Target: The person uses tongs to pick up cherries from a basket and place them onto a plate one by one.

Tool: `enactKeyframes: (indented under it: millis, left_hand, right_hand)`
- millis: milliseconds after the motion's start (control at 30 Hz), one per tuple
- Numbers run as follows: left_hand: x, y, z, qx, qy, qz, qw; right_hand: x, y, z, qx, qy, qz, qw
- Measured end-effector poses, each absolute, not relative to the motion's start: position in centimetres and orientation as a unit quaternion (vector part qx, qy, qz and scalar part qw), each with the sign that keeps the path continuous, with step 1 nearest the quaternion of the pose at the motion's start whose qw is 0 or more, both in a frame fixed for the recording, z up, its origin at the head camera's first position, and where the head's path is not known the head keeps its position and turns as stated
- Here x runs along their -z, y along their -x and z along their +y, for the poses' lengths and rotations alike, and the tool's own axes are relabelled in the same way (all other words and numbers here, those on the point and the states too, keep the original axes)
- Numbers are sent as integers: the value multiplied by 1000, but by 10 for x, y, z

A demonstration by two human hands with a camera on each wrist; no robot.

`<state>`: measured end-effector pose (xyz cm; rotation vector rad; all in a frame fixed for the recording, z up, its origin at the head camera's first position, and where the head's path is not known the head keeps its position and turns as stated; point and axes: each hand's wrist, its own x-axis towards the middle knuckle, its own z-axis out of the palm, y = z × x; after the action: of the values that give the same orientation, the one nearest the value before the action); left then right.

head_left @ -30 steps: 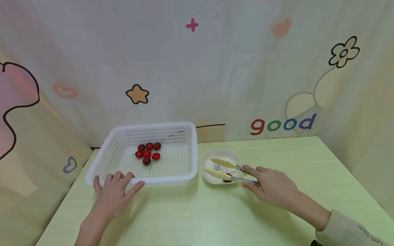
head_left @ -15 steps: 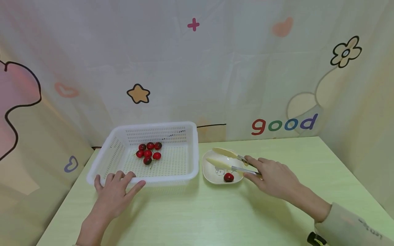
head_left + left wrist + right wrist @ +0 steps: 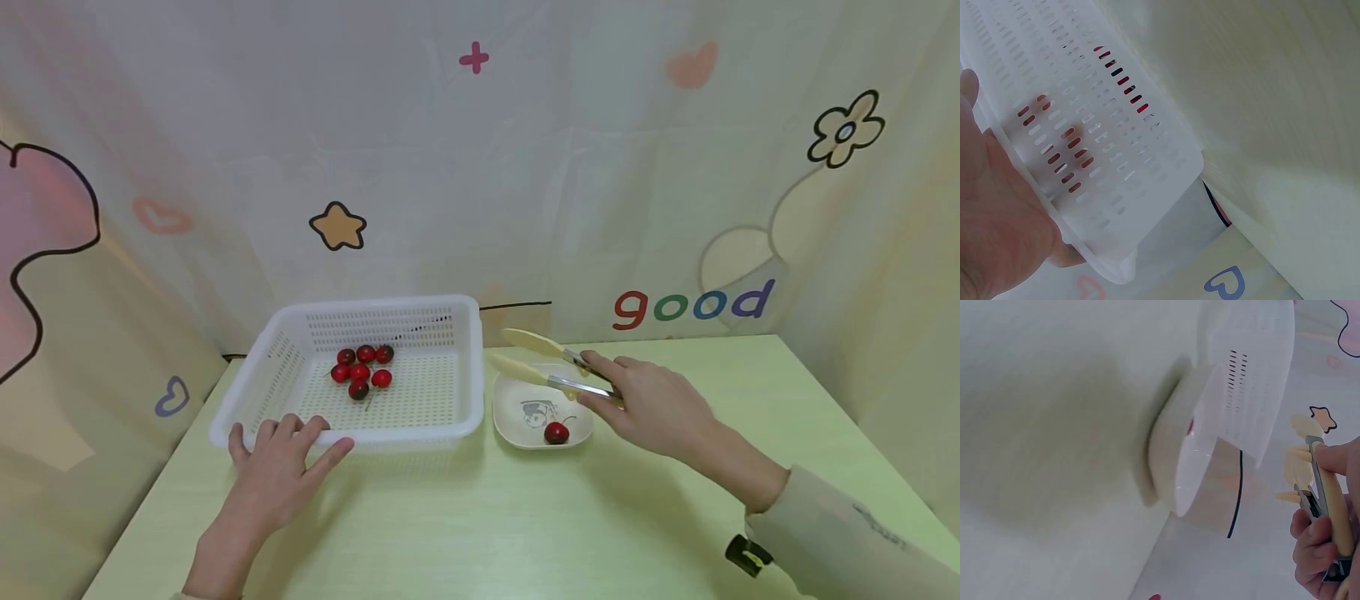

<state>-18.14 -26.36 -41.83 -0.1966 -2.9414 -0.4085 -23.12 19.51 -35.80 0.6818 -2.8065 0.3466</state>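
In the head view, my left hand [image 3: 276, 477] holds the near rim of a white slotted plastic basket [image 3: 427, 435]. The left wrist view shows its fingertips through the slots, inside the wall. Several red cherries [image 3: 359, 372] lie together on the basket floor. My right hand [image 3: 663, 410] grips a pair of tongs [image 3: 522, 370] with cream tips and metal arms. The tongs' tips stand apart with nothing between them, above the far side of a small white dish [image 3: 513, 423]. One cherry [image 3: 557, 432] with a stem lies near the dish's front edge.
All of this stands on a pale green table [image 3: 465, 533]. A printed curtain [image 3: 420, 167] hangs behind it and at both sides. The dish sits just right of the basket. A black band [image 3: 747, 554] shows under the right sleeve [image 3: 840, 517].
The tongs have opened and let the cherry go onto the dish. My right hand has lifted them up and away toward the back. My left hand has stayed on the basket rim.
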Motion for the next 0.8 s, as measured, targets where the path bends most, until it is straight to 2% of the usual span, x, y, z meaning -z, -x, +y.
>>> enactKeyframes:
  millis: [300, 800]
  left_hand:
    - [419, 182, -265, 132, 66, -985, 85]
    - [418, 183, -264, 137, 66, -985, 79]
  right_hand:
    - [341, 246, 163, -114, -247, -957, 101]
    - [333, 274, 112, -101, -285, -950, 73]
